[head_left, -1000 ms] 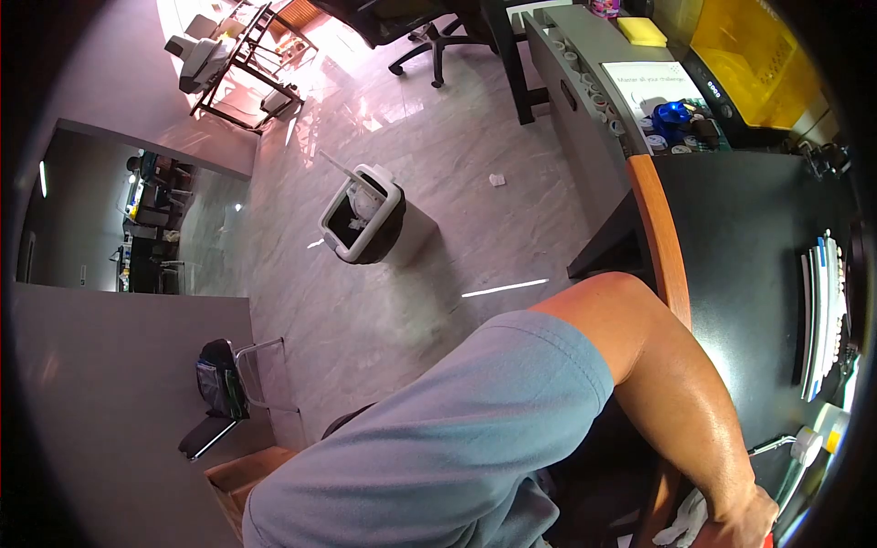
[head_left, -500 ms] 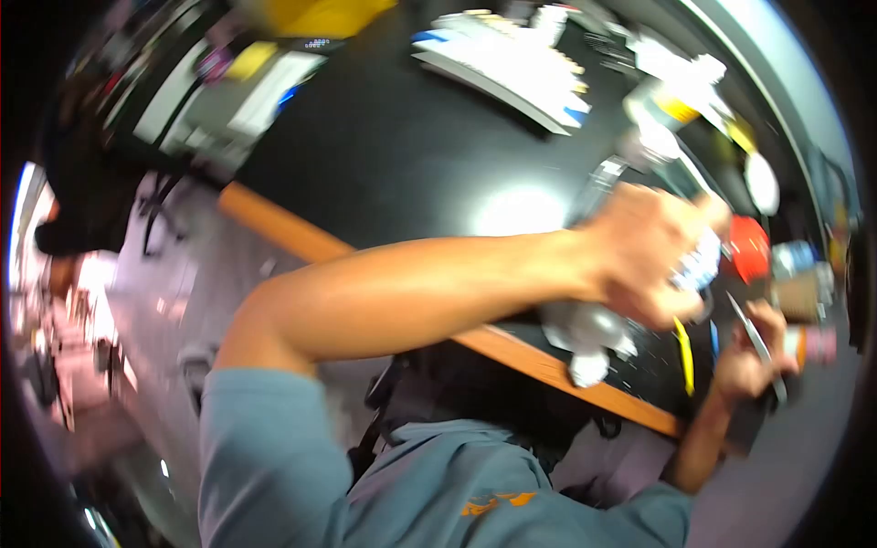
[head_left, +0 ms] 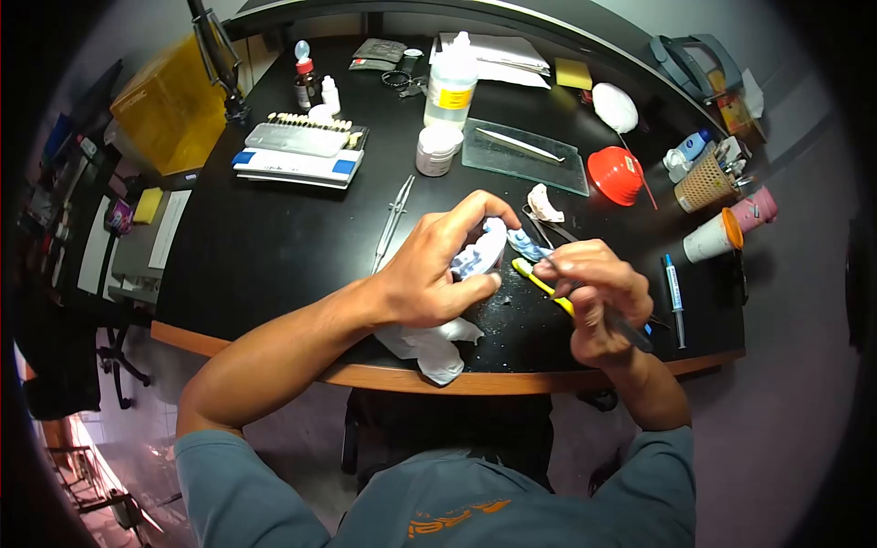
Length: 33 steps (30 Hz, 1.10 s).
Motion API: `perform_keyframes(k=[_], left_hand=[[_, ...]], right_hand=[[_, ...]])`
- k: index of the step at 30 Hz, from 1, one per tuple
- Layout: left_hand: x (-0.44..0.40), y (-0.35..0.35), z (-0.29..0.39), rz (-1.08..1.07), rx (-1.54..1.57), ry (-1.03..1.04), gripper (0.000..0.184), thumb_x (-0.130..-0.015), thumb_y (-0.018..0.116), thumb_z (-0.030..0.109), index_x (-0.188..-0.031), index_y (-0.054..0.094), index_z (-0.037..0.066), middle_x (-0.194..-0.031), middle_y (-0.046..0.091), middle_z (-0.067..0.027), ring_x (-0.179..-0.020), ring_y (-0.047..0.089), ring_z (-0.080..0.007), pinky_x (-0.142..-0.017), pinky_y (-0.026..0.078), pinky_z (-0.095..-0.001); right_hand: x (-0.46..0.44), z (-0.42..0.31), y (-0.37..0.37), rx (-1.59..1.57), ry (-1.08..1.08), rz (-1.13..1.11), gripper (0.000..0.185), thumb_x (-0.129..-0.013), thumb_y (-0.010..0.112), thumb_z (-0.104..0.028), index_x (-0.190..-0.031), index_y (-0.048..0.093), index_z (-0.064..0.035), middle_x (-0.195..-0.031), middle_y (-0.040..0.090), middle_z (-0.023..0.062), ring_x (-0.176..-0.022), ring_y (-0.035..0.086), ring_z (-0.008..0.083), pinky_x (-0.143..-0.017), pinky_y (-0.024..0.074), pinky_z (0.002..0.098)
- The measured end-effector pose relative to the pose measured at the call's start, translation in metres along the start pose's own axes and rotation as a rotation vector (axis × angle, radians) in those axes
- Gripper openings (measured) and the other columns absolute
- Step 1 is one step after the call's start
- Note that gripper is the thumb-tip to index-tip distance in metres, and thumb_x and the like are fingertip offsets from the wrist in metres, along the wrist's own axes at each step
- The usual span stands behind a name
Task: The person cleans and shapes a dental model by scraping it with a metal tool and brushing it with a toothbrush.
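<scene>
Head view: a black desk point(head_left: 301, 237) with a wooden front edge is seen across most of the frame. At the upper left, a yellow translucent hood point(head_left: 160, 110) is noted.

At frame centre, the left hand point(head_left: 443, 265) is curved around a white-and-blue dental model point(head_left: 481, 251), which is held raised between thumb and fingers. Right of centre, the right hand point(head_left: 610, 297) is closed narrowly on a dark-handled tool point(head_left: 630, 332), its handle slanted toward the lower right.

A glass plate point(head_left: 525, 173) is found at upper centre-right, with a bottle point(head_left: 449, 96) bearing a yellow label at its left. A crumpled white tissue point(head_left: 438, 352) is located below the left hand, at the front edge. To the right of the plate, a red bowl point(head_left: 615, 175) is recorded; a lidded jar point(head_left: 435, 157) is placed in front of the bottle. A yellow toothbrush point(head_left: 552, 289) is partly covered by the right hand. Between the hands, a small blue piece point(head_left: 525, 245) is visible; whether it is touched by the tool cannot be told.
</scene>
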<state>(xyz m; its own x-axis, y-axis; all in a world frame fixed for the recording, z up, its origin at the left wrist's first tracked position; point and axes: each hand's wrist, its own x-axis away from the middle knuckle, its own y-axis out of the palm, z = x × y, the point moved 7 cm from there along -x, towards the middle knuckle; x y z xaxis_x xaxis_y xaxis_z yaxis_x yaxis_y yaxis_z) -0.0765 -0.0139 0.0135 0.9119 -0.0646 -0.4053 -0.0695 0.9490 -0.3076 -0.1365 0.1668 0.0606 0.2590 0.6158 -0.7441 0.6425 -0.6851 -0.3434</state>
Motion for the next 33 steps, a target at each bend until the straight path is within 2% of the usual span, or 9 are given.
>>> perform_keyframes(k=[1, 5, 8, 14, 17, 23, 26, 29, 33], left_hand=[[0.0, 0.002, 0.002, -0.013, -0.005, 0.016, 0.057, -0.078, 0.071, 0.01, -0.131, 0.054, 0.001, -0.092, 0.066, -0.0087, -0.084, 0.067, -0.0178, -0.079, 0.053, -0.0331], [0.002, 0.007, 0.008, -0.036, -0.033, 0.082, 0.057, -0.074, 0.07, 0.01, -0.128, 0.057, -0.002, -0.093, 0.067, -0.0126, -0.078, 0.068, -0.0215, -0.073, 0.054, -0.0341], [0.003, 0.007, 0.01, -0.017, -0.051, 0.137, 0.055, -0.072, 0.07, 0.01, -0.125, 0.059, -0.003, -0.093, 0.067, -0.0132, -0.076, 0.067, -0.0206, -0.071, 0.053, -0.0334], [0.004, 0.007, 0.016, -0.027, -0.059, 0.065, 0.05, -0.07, 0.068, 0.011, -0.117, 0.062, -0.005, -0.093, 0.066, -0.0137, -0.072, 0.067, -0.0207, -0.066, 0.052, -0.0319], [0.004, 0.011, 0.014, 0.043, 0.017, 0.207, 0.041, -0.072, 0.07, 0.013, -0.11, 0.062, -0.001, -0.073, 0.057, -0.0106, -0.056, 0.053, -0.0197, -0.055, 0.042, -0.0356], [0.005, 0.013, 0.013, -0.053, 0.056, 0.18, 0.045, -0.082, 0.083, 0.031, -0.107, 0.062, 0.0, -0.074, 0.059, -0.0098, -0.058, 0.056, -0.0206, -0.057, 0.043, -0.0349], [0.005, 0.015, 0.018, -0.104, -0.021, 0.168, 0.056, -0.081, 0.083, 0.041, -0.109, 0.064, -0.004, -0.092, 0.066, -0.0137, -0.071, 0.066, -0.0223, -0.063, 0.05, -0.033], [0.005, 0.018, 0.022, -0.024, 0.006, 0.28, 0.053, -0.081, 0.089, 0.039, -0.106, 0.062, 0.001, -0.079, 0.064, -0.0125, -0.065, 0.064, -0.0247, -0.062, 0.048, -0.0346], [0.006, 0.017, 0.021, -0.014, 0.003, 0.249, 0.051, -0.082, 0.088, 0.036, -0.107, 0.062, 0.001, -0.085, 0.068, -0.0148, -0.07, 0.07, -0.0279, -0.065, 0.053, -0.0355]], right_hand=[[0.001, -0.001, 0.004, 0.035, -0.051, -0.012, 0.019, -0.104, 0.072, -0.013, -0.115, 0.069, 0.002, -0.103, 0.08, 0.0164, -0.094, 0.075, 0.0294, -0.088, 0.0593, 0.0388], [-0.003, -0.009, 0.016, 0.059, -0.082, -0.107, 0.024, -0.092, 0.082, -0.004, -0.113, 0.072, 0.0005, -0.102, 0.08, 0.0147, -0.093, 0.075, 0.0285, -0.084, 0.0606, 0.0393], [0.0, -0.006, 0.022, 0.065, -0.071, -0.132, 0.027, -0.088, 0.084, -0.001, -0.112, 0.073, 0.0009, -0.099, 0.079, 0.0138, -0.092, 0.075, 0.028, -0.084, 0.0605, 0.0394], [-0.004, -0.011, 0.022, 0.077, -0.106, -0.144, 0.028, -0.085, 0.085, 0.002, -0.111, 0.074, -0.0006, -0.112, 0.075, 0.019, -0.095, 0.075, 0.0304, -0.084, 0.0603, 0.0404], [-0.002, -0.01, 0.023, 0.074, -0.104, -0.119, 0.028, -0.084, 0.085, 0.002, -0.11, 0.074, -0.001, -0.112, 0.075, 0.0191, -0.095, 0.076, 0.0298, -0.083, 0.0612, 0.0391], [-0.002, -0.015, 0.024, 0.086, -0.144, -0.099, 0.029, -0.082, 0.085, 0.004, -0.109, 0.074, -0.0016, -0.106, 0.077, 0.0177, -0.09, 0.078, 0.0273, -0.077, 0.0632, 0.0369], [-0.001, -0.017, 0.023, 0.084, -0.16, -0.081, 0.028, -0.082, 0.085, 0.003, -0.107, 0.075, -0.0017, -0.105, 0.078, 0.0172, -0.09, 0.078, 0.0271, -0.076, 0.064, 0.0369], [0.0, -0.02, 0.023, 0.118, -0.194, -0.072, 0.025, -0.083, 0.084, 0.002, -0.107, 0.075, -0.0016, -0.105, 0.078, 0.017, -0.09, 0.079, 0.0275, -0.076, 0.0653, 0.0371], [0.001, -0.023, 0.023, 0.169, -0.229, -0.087, 0.023, -0.085, 0.083, -0.001, -0.106, 0.076, -0.0015, -0.105, 0.079, 0.0175, -0.091, 0.08, 0.0279, -0.078, 0.0672, 0.0382]])
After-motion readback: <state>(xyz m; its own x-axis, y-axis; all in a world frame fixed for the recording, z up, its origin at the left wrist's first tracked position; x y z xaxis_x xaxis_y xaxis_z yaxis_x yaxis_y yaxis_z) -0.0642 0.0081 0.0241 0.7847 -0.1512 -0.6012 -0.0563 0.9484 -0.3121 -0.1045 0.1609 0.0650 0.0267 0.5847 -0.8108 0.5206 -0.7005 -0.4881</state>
